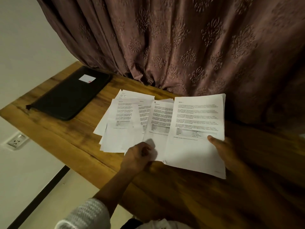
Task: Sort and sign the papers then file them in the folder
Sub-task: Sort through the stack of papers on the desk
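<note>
Head view: warm brown wooden table [69,134] sits right against a mauve embossed curtain [181,43], with a cream wall [24,47] on the left. White printed papers [125,119] fan out mid-table. Left hand [138,156] fingers pinch one sheet's bottom edge, and right hand [226,149] grips a paper stack [194,116]. Black rectangular folder [69,96] lies closed, far-left.

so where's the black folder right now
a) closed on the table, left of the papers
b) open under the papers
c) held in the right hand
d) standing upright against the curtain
a: the black folder lies flat and closed on the wooden table, left of the papers and apart from them.
</note>
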